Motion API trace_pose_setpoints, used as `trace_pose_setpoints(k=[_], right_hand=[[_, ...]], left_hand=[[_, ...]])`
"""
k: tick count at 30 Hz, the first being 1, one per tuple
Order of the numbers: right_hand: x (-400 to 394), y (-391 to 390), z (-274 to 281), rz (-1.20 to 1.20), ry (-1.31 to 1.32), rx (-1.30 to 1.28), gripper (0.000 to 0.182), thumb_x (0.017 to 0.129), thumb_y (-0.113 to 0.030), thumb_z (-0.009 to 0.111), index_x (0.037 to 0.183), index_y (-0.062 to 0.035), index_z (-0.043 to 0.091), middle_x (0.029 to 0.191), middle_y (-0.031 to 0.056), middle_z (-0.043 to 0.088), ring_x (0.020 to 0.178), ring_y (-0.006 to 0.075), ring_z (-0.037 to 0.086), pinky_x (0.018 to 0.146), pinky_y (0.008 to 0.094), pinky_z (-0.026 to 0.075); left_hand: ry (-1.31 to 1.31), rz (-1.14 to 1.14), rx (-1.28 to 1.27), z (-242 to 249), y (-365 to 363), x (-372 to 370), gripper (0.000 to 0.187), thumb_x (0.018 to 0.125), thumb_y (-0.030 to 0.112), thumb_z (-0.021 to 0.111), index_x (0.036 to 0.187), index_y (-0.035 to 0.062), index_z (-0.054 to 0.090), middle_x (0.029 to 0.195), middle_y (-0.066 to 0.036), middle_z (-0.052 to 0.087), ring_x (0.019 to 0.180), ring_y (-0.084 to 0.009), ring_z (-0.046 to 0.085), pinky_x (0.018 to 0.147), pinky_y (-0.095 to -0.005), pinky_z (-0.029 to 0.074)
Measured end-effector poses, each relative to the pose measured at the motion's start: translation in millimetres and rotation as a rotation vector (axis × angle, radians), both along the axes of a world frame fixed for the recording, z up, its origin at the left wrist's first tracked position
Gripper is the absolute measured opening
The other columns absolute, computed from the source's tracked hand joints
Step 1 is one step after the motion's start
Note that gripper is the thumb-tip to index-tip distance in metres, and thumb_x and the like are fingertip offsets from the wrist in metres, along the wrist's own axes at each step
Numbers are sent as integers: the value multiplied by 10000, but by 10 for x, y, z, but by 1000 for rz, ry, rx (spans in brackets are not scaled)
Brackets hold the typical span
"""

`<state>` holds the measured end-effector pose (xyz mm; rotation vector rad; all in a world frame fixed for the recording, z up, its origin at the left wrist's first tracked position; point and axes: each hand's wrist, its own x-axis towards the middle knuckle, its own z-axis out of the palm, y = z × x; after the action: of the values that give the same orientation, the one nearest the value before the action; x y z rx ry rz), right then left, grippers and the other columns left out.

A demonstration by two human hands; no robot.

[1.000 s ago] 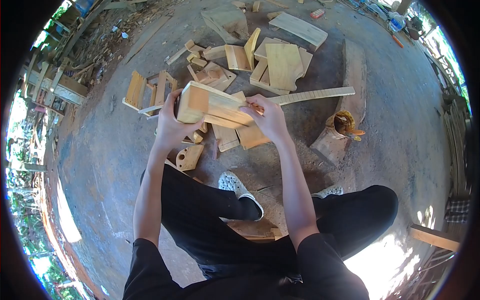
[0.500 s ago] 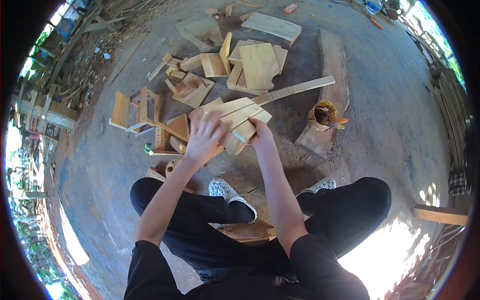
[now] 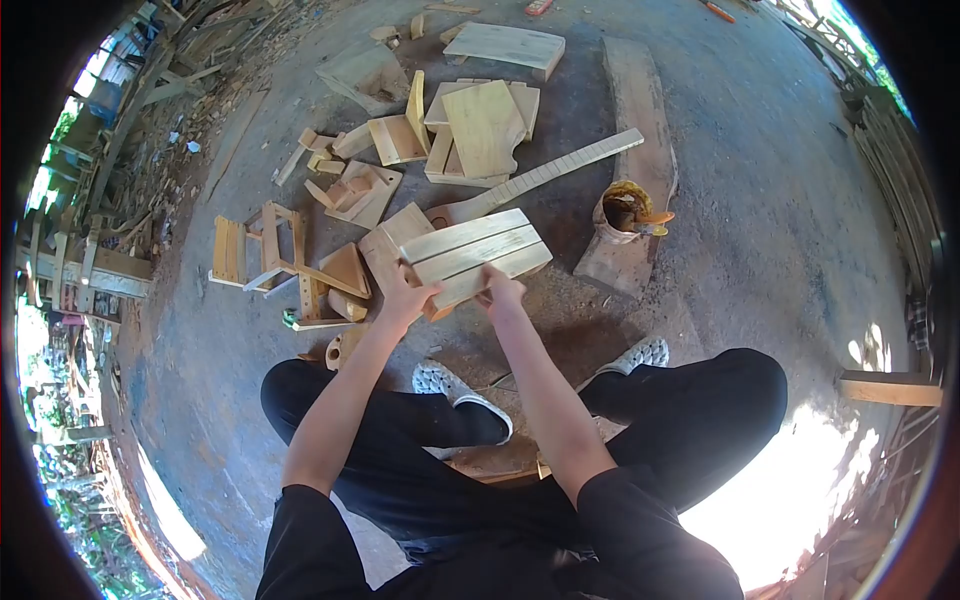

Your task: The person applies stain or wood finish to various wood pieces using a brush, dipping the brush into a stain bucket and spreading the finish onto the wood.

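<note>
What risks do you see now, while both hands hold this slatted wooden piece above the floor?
1. The left hand and right hand grip the slatted wooden piece only at its near edge, so it might tip or slip.
2. It could fall onto the wood offcuts below.
3. The open glue pot stands close by and could be knocked.

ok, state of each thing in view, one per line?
Pale slatted wooden panel: held off the ground, slats facing up.
Left hand: gripping the panel's near left corner.
Right hand: gripping the panel's near edge.
Long notched wooden strip: lying flat on the concrete.
Yellow-stained glue container: open, sitting on a plank.
</note>
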<state>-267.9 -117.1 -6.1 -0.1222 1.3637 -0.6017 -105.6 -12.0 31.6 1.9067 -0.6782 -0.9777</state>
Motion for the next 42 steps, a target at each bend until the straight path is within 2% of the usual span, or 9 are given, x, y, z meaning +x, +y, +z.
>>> trace_pose_setpoints(k=[2,4,7,9,11,14,27,35,42], right_hand=[[-148,-208,-479,-213,583,-234,670,954,-355,781,1374,21,420,1335,213,559,1205,333,618,994,472,539],[-632,-453,-84,-356,834,-574,709,964,-408,752,1404,10,387,1355,262,531,1177,401,631,960,489,531],[-1220,-871,539,-422,934,-583,691,937,-450,773,1359,-10,446,1216,206,641,1081,361,676,911,489,534],[-1592,-1125,549,-377,960,-569,676,920,-463,788,1336,-22,489,1122,171,692,1021,345,700,889,484,542],[-1864,-1350,366,-202,1106,-705,583,891,-490,803,1221,-55,600,942,97,740,902,324,730,834,488,557],[-1922,-1418,560,-143,1237,-608,466,888,-494,797,1087,-91,673,919,74,761,880,321,744,802,497,569],[-2200,-1443,674,-231,1180,-724,309,959,-377,735,970,-68,723,949,120,786,882,342,755,806,481,567],[-2442,-1561,530,-596,951,-790,347,979,-356,720,968,-10,708,828,102,736,734,272,708,720,444,555],[-2429,-1476,939,-646,894,-908,347,990,-356,715,919,-18,686,756,71,683,662,215,653,654,409,522]], left_hand=[[28,-17,25,-104,-9,108,1129,772,206,936,1611,84,189,1428,-191,529,1207,-311,644,932,-469,584],[56,-38,55,-64,-33,104,1162,762,212,944,1617,66,172,1450,-202,509,1238,-306,629,916,-473,592],[59,-18,64,245,-115,-79,1255,734,268,963,1637,29,125,1548,-239,420,1360,-324,547,1023,-481,546],[-118,-53,78,331,-147,-161,1292,709,361,971,1623,-45,152,1590,-277,369,1485,-368,410,1224,-460,362],[-157,-67,87,421,-172,-221,1300,710,387,967,1625,-44,150,1600,-287,361,1494,-376,400,1232,-461,349],[-188,-84,111,559,-207,-298,1320,711,409,962,1633,-40,132,1613,-299,351,1510,-384,383,1238,-459,337],[-156,-77,79,436,-197,-355,1324,738,376,953,1630,-71,82,1621,-333,313,1521,-399,361,1239,-469,330],[-255,-148,77,307,-226,-323,1331,773,456,914,1629,-97,58,1615,-368,294,1528,-435,339,1238,-467,334],[-379,-176,106,509,-225,-487,1327,801,570,864,1631,-93,69,1586,-396,306,1501,-469,368,1221,-477,357]])
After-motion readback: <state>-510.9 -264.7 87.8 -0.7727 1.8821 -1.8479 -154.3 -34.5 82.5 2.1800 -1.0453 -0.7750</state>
